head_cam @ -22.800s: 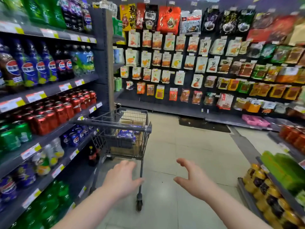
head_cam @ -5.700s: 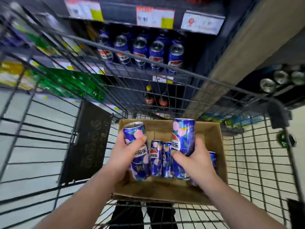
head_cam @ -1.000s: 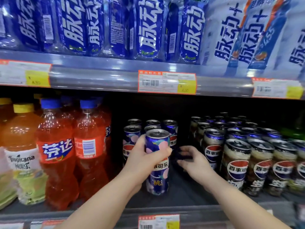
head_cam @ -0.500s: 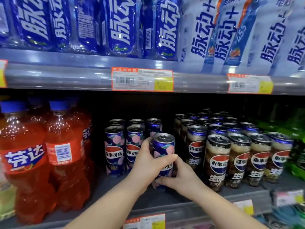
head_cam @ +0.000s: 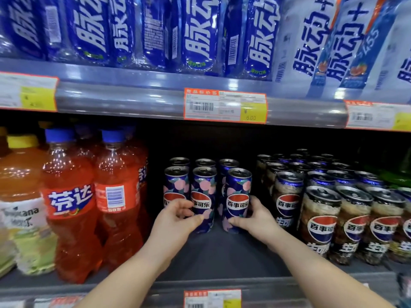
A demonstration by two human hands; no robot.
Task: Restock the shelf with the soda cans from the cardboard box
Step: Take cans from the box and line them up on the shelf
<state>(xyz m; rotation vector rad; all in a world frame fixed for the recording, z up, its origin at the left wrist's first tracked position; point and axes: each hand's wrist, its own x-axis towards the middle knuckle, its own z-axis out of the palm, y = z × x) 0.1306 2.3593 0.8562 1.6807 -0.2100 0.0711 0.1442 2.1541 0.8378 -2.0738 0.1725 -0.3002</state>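
Supermarket shelving filled the view, with a grey metal shelf (head_cam: 222, 258) running across the lower half and a row of blue-sleeved plastic drink bottles (head_cam: 195, 30) on the tier at 12 o'clock. At the middle of the shelf stood a small block of slim blue soda cans printed with pink peaches (head_cam: 176, 187): three in front and three tops visible behind, all upright with labels outward. The left hand (head_cam: 175, 221) curled round the lower part of the middle front can (head_cam: 203, 190), while the right hand (head_cam: 255, 218) wrapped the base of the right front can (head_cam: 239, 192), which sat just apart from its neighbour. Both grips were low, probably so that the cans could be slid and turned on the shelf to face the logo forward and close up the row. Bare shelf at 6 o'clock of the block seemed to leave room for more. At 9 o'clock stood clear plastic bottles of orange soda (head_cam: 69, 207), and dark cola cans with brown-and-black labels (head_cam: 320, 218) filled several rows at 3 o'clock. No cardboard box showed, so what remained in it could not be told.
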